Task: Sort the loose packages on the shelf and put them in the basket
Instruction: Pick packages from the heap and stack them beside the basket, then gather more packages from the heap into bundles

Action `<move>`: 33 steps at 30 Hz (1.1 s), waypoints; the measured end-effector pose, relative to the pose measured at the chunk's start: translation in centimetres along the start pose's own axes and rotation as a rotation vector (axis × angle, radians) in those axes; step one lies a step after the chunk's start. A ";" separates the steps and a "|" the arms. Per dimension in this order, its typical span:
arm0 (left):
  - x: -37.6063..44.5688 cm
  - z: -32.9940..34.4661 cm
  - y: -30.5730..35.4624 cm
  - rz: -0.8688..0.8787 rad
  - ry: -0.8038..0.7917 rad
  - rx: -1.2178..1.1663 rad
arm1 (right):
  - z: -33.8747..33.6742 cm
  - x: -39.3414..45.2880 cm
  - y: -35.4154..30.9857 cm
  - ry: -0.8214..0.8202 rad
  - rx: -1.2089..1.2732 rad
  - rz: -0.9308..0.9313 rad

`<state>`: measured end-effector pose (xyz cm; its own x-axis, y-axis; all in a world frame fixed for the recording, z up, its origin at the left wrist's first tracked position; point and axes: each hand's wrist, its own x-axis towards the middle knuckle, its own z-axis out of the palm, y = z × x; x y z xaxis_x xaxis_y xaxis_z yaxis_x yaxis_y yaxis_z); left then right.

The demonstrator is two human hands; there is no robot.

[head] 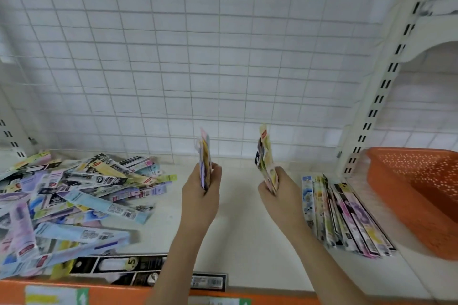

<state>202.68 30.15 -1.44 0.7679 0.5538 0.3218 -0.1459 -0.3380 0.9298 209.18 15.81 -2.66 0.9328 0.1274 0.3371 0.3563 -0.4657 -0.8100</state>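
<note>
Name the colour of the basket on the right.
Orange basket, perforated with small holes; head view.

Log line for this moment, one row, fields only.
left hand: grips upright packets | right hand: grips upright packets | loose pile: left shelf | sorted row: beside orange basket

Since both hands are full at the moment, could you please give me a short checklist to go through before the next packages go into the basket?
1. Left hand grips its upright bundle firmly: ok.
2. Right hand grips its own bundle: ok.
3. Each bundle holds one kind only: cannot tell, the packages show edge-on.
4. Orange basket within reach at the right, with room inside: ok, no packages visible in the part that shows.
5. Sorted row beside the basket lies tidy: ok.
6. Loose pile on the left is finished: not ok, many packages remain.
</note>
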 end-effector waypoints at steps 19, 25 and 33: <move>0.5 4.0 0.1 -0.238 -0.078 0.344 | -5.7 2.8 -0.4 0.026 -0.021 0.137; -0.1 9.5 2.2 -0.317 -0.439 0.358 | -12.6 2.8 -1.2 -0.147 -0.170 0.320; -0.6 15.3 3.1 -0.254 -0.690 0.617 | -16.3 1.4 2.5 -0.414 -0.368 0.537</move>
<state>211.31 17.10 -1.49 0.9582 0.1624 -0.2356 0.2783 -0.7201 0.6356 210.52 0.59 3.58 0.9425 0.0854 -0.3230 -0.1241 -0.8083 -0.5756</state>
